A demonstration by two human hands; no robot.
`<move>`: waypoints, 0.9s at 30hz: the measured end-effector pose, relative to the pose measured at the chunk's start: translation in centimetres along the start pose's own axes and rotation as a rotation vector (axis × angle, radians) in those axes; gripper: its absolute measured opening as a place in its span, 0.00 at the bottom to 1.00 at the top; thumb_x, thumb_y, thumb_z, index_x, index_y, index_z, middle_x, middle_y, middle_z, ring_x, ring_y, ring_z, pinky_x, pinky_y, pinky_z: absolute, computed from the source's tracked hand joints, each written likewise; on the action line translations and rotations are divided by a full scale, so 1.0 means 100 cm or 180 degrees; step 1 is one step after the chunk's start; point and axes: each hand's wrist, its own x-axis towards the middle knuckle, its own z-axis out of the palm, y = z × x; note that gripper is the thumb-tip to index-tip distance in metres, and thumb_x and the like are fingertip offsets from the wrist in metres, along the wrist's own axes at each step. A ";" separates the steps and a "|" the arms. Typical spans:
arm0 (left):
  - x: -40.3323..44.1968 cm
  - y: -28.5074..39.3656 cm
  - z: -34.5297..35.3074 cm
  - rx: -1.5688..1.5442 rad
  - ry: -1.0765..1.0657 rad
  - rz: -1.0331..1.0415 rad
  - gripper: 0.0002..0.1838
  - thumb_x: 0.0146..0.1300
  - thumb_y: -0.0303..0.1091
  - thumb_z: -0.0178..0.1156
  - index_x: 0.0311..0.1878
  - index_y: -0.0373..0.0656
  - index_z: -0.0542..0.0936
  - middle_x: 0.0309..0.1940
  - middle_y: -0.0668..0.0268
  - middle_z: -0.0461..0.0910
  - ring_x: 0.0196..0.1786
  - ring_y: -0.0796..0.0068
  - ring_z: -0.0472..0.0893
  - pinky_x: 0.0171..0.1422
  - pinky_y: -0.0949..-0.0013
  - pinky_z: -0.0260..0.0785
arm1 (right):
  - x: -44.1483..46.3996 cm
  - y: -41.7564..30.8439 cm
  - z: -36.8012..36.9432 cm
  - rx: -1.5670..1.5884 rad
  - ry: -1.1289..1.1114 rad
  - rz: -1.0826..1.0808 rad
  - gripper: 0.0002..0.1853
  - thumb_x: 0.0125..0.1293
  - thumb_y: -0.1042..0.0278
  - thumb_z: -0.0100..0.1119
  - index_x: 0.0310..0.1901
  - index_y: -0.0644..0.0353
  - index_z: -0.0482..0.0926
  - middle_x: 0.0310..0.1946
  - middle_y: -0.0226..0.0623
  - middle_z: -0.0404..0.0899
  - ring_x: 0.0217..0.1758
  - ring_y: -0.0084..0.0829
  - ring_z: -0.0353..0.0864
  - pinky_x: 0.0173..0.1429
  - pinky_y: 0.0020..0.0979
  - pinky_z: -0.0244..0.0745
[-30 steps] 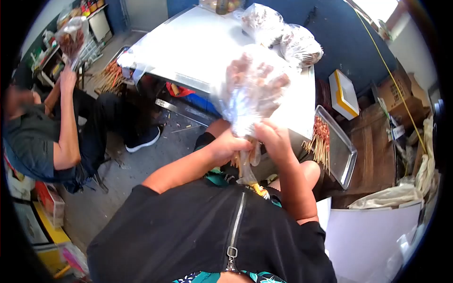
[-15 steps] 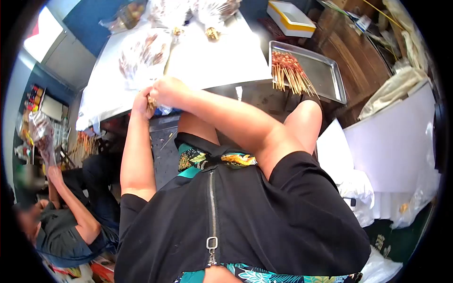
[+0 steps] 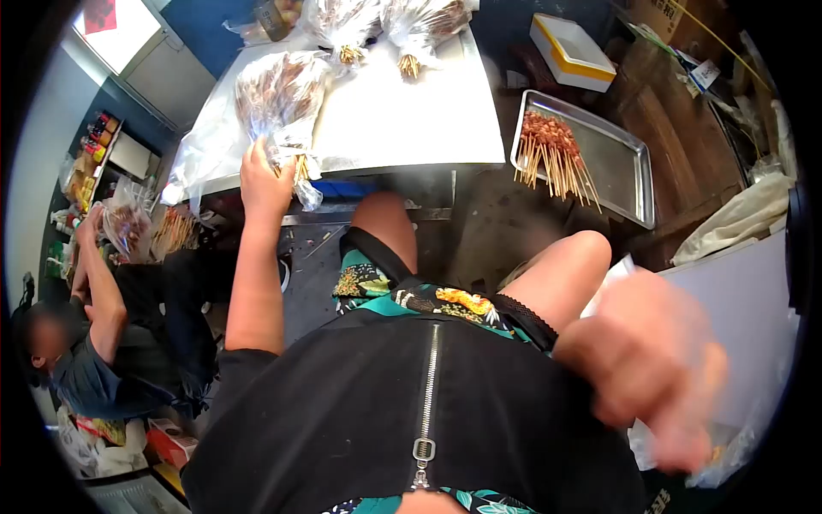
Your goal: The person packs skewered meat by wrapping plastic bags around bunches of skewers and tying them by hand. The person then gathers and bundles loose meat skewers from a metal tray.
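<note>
My left hand [image 3: 266, 182] is closed round the gathered neck of a clear plastic bag of meat skewers [image 3: 278, 94] at the near edge of the white table. The bare stick ends poke out beside my fingers. At the right, close to the camera, my right hand [image 3: 646, 360] is smeared by motion, so I cannot tell what its fingers do or hold. Two more bagged bundles of skewers, one at the back middle [image 3: 344, 24] and one to its right [image 3: 419, 30], lie farther back on the table with their sticks toward me.
Beyond my right knee, a metal tray [image 3: 629, 158] holds a heap of raw meat skewers [image 3: 552, 150]. A white and yellow foam box [image 3: 574, 51] stands behind it. At the left a co-worker [image 3: 103, 343] sits handling another bag of skewers [image 3: 128, 221].
My right hand has left the bag's neck and swung to the far right, near the camera. My left hand still grips the bag. The co-worker's bag is lower, and my view has shifted.
</note>
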 end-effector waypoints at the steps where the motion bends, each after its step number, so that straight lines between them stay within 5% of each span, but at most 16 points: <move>1: 0.000 0.016 -0.008 -0.0086 0.0350 0.0433 0.29 0.55 0.40 0.63 0.58 0.34 0.70 0.54 0.49 0.72 0.58 0.51 0.71 0.64 0.58 0.62 | -0.005 -0.014 -0.008 0.0077 -0.0027 -0.0421 0.07 0.61 0.61 0.59 0.40 0.49 0.77 0.24 0.30 0.76 0.21 0.26 0.71 0.25 0.26 0.66; 4: 0.007 0.062 -0.019 -0.0420 0.0401 0.0934 0.25 0.55 0.35 0.63 0.56 0.37 0.72 0.53 0.51 0.73 0.58 0.51 0.71 0.64 0.58 0.61 | -0.014 -0.045 -0.026 0.0238 -0.0100 -0.1651 0.22 0.67 0.48 0.54 0.61 0.39 0.71 0.30 0.32 0.77 0.20 0.25 0.69 0.21 0.23 0.62; 9: 0.015 0.125 0.005 -0.0932 -0.0081 0.1321 0.21 0.54 0.32 0.63 0.52 0.40 0.76 0.55 0.51 0.73 0.58 0.52 0.71 0.64 0.58 0.61 | -0.014 -0.065 -0.029 -0.0105 0.0287 -0.0602 0.19 0.67 0.50 0.53 0.59 0.38 0.72 0.23 0.28 0.73 0.17 0.21 0.63 0.18 0.21 0.55; 11: 0.023 0.150 0.024 -0.1163 -0.0337 0.1344 0.20 0.53 0.33 0.64 0.51 0.42 0.78 0.54 0.52 0.75 0.59 0.51 0.71 0.64 0.58 0.62 | -0.024 -0.048 -0.040 0.0276 0.0617 -0.1437 0.12 0.56 0.57 0.68 0.25 0.55 0.80 0.15 0.25 0.74 0.14 0.20 0.67 0.18 0.19 0.57; 13: 0.036 0.175 0.052 -0.1199 -0.0501 0.1548 0.19 0.54 0.33 0.64 0.50 0.43 0.79 0.53 0.53 0.76 0.58 0.52 0.72 0.63 0.58 0.63 | -0.033 -0.033 -0.068 -0.0337 0.1107 -0.1161 0.13 0.56 0.58 0.68 0.22 0.53 0.77 0.15 0.24 0.72 0.14 0.20 0.68 0.16 0.19 0.56; 15: 0.054 0.205 0.089 -0.1450 -0.0709 0.1926 0.17 0.54 0.33 0.63 0.49 0.42 0.79 0.53 0.53 0.75 0.57 0.52 0.73 0.61 0.58 0.65 | -0.058 -0.005 -0.145 -0.1037 0.1935 0.0701 0.23 0.67 0.48 0.54 0.43 0.64 0.79 0.31 0.29 0.78 0.32 0.20 0.75 0.38 0.24 0.69; 16: 0.060 0.224 0.105 -0.1559 -0.0794 0.2018 0.16 0.57 0.34 0.62 0.49 0.40 0.78 0.52 0.54 0.76 0.57 0.54 0.73 0.61 0.60 0.65 | -0.077 0.026 -0.187 -0.1266 0.2302 0.1027 0.24 0.70 0.48 0.49 0.49 0.66 0.77 0.38 0.32 0.79 0.39 0.21 0.75 0.46 0.25 0.69; 17: 0.065 0.242 0.128 -0.1680 -0.0909 0.2070 0.16 0.58 0.34 0.61 0.49 0.40 0.78 0.51 0.54 0.76 0.57 0.53 0.73 0.60 0.59 0.65 | -0.099 0.056 -0.222 -0.1564 0.3138 0.1940 0.23 0.70 0.49 0.48 0.50 0.63 0.77 0.38 0.33 0.80 0.36 0.22 0.75 0.44 0.25 0.70; 19: 0.065 0.286 0.174 -0.2334 -0.1334 0.1834 0.19 0.59 0.33 0.60 0.52 0.36 0.76 0.50 0.50 0.76 0.55 0.51 0.74 0.60 0.61 0.66 | -0.184 0.117 -0.310 -0.2375 0.3373 0.4216 0.28 0.67 0.43 0.51 0.53 0.63 0.76 0.44 0.36 0.80 0.44 0.26 0.78 0.49 0.28 0.71; 21: 0.037 0.329 0.230 -0.2933 -0.2112 0.0779 0.25 0.60 0.32 0.58 0.59 0.31 0.68 0.53 0.49 0.75 0.56 0.61 0.75 0.61 0.65 0.65 | -0.241 0.158 -0.329 -0.2758 0.3236 0.3793 0.33 0.64 0.43 0.54 0.56 0.70 0.73 0.55 0.50 0.76 0.60 0.39 0.73 0.64 0.35 0.64; 22: 0.025 0.352 0.218 -0.2860 -0.2967 0.0206 0.28 0.59 0.33 0.58 0.61 0.31 0.66 0.54 0.49 0.74 0.55 0.63 0.75 0.60 0.66 0.66 | -0.273 0.177 -0.351 -0.3324 0.2783 0.4273 0.38 0.63 0.39 0.51 0.57 0.72 0.72 0.56 0.54 0.74 0.62 0.43 0.72 0.66 0.35 0.62; 24: -0.014 0.376 0.237 -0.2340 -0.3502 -0.0283 0.34 0.57 0.36 0.60 0.64 0.29 0.62 0.57 0.42 0.69 0.59 0.54 0.72 0.60 0.62 0.66 | -0.306 0.208 -0.368 -0.3831 0.2792 0.5035 0.43 0.62 0.32 0.44 0.61 0.69 0.68 0.60 0.60 0.67 0.65 0.52 0.65 0.69 0.42 0.57; 25: -0.030 0.377 0.255 -0.2117 -0.3496 -0.0149 0.33 0.55 0.36 0.57 0.62 0.29 0.60 0.63 0.40 0.59 0.69 0.46 0.57 0.72 0.57 0.53 | -0.302 0.210 -0.369 -0.3965 0.2647 0.5190 0.42 0.63 0.33 0.42 0.64 0.66 0.65 0.63 0.60 0.63 0.67 0.51 0.62 0.71 0.44 0.54; 27: -0.058 0.377 0.280 -0.1553 -0.3049 -0.0296 0.33 0.57 0.34 0.54 0.64 0.31 0.57 0.67 0.42 0.52 0.73 0.47 0.49 0.75 0.56 0.44 | -0.303 0.214 -0.371 -0.4464 0.2389 0.5138 0.41 0.65 0.34 0.41 0.65 0.65 0.63 0.65 0.58 0.61 0.68 0.52 0.61 0.71 0.46 0.53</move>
